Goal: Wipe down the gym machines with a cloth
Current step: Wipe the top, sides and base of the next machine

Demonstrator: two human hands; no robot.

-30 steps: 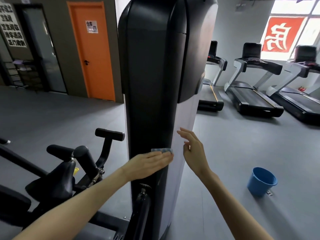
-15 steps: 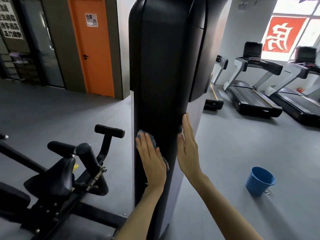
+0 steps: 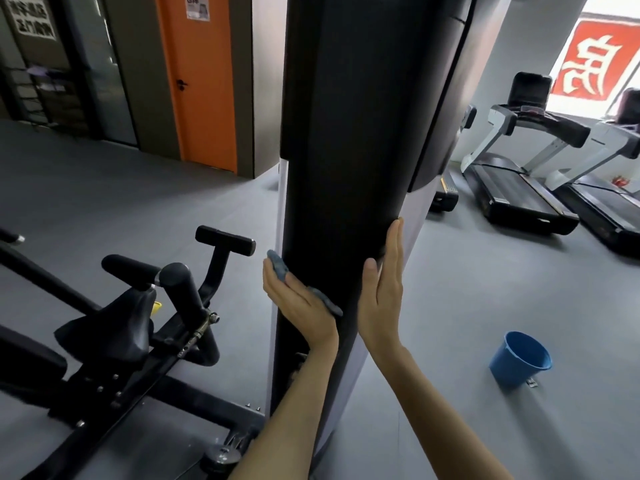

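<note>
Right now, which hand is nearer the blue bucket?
Right. The right hand lies flat on the column side toward the bucket; the left hand presses the cloth on the far side.

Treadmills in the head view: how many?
3. Left treadmill, mostly hidden behind the black column; middle treadmill, in full view; right treadmill, cut by the frame edge. More could be hidden.

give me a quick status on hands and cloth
Left hand flat, pressing cloth on black column. Right hand flat on its right edge. Nothing blocking.
</note>
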